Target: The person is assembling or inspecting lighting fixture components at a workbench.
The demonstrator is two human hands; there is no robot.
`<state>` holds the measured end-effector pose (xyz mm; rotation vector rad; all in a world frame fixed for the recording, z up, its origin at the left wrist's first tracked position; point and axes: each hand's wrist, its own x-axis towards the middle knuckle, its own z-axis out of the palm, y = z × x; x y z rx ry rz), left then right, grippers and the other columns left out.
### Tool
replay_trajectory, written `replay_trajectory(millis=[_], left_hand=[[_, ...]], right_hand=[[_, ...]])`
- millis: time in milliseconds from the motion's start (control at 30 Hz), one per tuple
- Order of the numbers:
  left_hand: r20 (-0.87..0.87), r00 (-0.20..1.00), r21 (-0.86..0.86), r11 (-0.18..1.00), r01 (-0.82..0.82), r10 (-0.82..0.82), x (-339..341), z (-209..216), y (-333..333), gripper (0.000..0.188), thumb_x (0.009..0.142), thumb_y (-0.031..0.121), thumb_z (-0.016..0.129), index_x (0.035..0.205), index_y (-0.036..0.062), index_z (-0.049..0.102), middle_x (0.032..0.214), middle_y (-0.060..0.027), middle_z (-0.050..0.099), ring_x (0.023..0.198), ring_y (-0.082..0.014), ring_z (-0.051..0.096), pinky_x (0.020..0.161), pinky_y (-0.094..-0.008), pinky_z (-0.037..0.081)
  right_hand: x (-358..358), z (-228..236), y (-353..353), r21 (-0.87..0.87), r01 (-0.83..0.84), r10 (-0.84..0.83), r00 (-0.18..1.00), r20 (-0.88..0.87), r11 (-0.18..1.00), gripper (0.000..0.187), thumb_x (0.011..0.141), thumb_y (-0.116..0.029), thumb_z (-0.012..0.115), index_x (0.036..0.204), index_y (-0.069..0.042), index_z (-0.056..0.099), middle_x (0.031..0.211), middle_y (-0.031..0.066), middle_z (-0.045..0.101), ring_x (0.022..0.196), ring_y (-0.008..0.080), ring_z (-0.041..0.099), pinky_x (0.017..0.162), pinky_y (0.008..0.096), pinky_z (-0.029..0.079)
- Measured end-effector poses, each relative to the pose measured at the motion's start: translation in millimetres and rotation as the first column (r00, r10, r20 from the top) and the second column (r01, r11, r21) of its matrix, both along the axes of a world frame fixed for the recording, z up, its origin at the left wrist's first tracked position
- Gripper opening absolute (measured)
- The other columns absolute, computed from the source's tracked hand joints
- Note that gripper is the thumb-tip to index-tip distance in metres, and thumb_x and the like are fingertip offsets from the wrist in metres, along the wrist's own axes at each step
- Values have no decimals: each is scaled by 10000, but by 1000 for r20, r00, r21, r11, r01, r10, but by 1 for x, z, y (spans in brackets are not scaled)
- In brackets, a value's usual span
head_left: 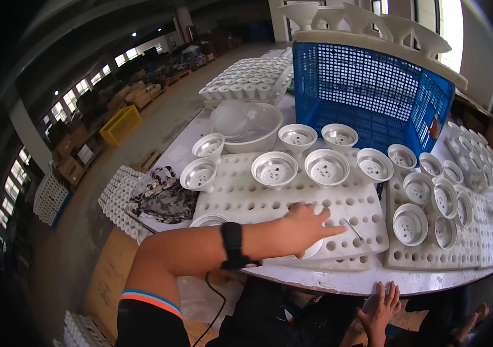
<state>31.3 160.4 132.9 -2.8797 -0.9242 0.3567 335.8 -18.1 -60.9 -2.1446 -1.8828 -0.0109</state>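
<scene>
Cup (314, 250) of white colour is at the front part of the foam board (258, 196), mostly covered by the left hand (305, 229). Only a piece of its rim is visible, so one cannot tell whether it sits in a hole. The left hand is open, with its fingers spread above the board; whether the thumb touches the cup, one cannot tell. Just beyond the fingers lies a slim tool (357, 233). The right hand (380, 309) is below the table edge, and whether it grips something cannot be told.

Judging by the similar cups (327, 168) in the back row, which have a wide mouth, a narrow foot and a shiny inner part with holes, the cup is probably light and stiff. Its smooth wall may be slippery, and the rim could chip or get a scratch. The wide rim looks like the surest place to take hold, with thumb and fingers on opposite sides. The foam board seems soft and forgiving.

About the edges: the front side of the board lies close to the curved edge of the table (431, 283), so little margin remains there. Behind the hand, bare rows of holes give some room before the back row. To the right, more cups (410, 225) stand crowded together, and a blue crate (373, 81) limits the far side.
</scene>
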Motion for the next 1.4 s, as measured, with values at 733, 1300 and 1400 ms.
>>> replay_trajectory(millis=[733,1300,1400], left_hand=[[125,988,-257,965,-56,90,-96,15,46,669,593,240,832,1174,146,515,1152,-132,493,963,-343,621,740,-442,519],[955,282,152,666,-730,91,-276,-45,-107,407,506,-10,832,820,60,584,961,-66,672,1094,-346,590,921,-424,477],[903,365,113,694,-711,227,-280,-56,-111,370,553,35,831,854,79,620,947,-57,656,1127,-330,572,904,-405,488]], right_hand=[[9,-7,7,-54,0,5,996,92,999,972,553,-408,778,1413,-173,391,1488,162,304,1392,379,229,1025,586,238],[12,-2,6,-125,-10,37,975,221,992,972,648,-535,774,1461,-225,340,1475,162,334,1341,397,308,994,605,335],[16,-5,7,-104,-25,47,975,216,994,971,645,-523,778,1460,-224,342,1470,167,338,1337,399,311,991,599,348]])
